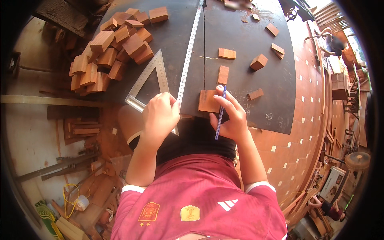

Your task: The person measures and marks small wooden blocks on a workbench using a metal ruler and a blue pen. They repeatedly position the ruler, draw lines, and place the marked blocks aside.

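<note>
My left hand (159, 118) is closed over the lower part of a metal set square (141, 86), whose pointed corner reaches up the dark table. Beside its knuckles lies the near end of a long white ruler (188, 60). A blue pen (220, 116) is in my right hand (234, 116), pinched between the fingers and slanting down toward me. The fingers of that hand rest at the right edge of a square reddish wooden block (207, 101) on the table's near edge. Just beyond stand two small blocks, one (223, 75) close to my fingertips and another (227, 53) farther off.
A heap of wooden blocks (116, 44) covers the table's left side. Several loose blocks, one of them upright (259, 62), lie to the right. A dark line (204, 48) runs along the tabletop (248, 36). Tiled floor (294, 148) spreads rightward, where other people appear at the far edge.
</note>
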A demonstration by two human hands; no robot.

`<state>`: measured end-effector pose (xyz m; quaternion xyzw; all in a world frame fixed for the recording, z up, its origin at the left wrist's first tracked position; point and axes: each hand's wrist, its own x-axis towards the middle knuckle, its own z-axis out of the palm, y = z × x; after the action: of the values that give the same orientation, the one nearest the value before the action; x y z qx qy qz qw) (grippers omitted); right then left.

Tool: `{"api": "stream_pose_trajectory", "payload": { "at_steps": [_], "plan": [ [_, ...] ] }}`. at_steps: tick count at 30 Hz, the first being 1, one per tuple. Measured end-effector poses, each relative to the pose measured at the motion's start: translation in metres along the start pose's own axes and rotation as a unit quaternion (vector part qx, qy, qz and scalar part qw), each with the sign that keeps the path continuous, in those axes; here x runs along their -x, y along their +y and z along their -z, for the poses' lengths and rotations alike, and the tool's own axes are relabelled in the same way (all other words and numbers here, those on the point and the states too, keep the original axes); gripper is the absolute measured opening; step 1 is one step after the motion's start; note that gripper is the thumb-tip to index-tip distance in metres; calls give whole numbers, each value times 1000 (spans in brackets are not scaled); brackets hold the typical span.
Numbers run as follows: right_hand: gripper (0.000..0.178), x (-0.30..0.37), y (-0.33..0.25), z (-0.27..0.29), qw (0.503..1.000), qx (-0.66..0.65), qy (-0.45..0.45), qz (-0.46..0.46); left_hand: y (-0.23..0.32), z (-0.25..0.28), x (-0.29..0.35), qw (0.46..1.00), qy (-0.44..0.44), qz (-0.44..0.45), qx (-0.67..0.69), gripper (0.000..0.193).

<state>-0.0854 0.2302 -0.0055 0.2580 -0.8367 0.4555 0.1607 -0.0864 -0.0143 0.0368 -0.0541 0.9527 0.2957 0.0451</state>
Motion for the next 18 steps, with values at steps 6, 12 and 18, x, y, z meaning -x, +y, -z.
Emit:
{"api": "stream_pose_trajectory", "payload": {
  "at_steps": [6, 12, 18],
  "plan": [
    [56, -1, -1, 0, 1000, 8, -4, -3, 1, 7, 2, 991, -34, 30, 126, 15],
    [59, 0, -1, 1, 1000, 6, -10, -10, 2, 16, 4, 960, -149, 50, 232, 13],
    [65, 1, -3, 2, 1000, 5, -18, -1, 2, 0, 10, 940, -170, 59, 288, 9]
  ]
}}
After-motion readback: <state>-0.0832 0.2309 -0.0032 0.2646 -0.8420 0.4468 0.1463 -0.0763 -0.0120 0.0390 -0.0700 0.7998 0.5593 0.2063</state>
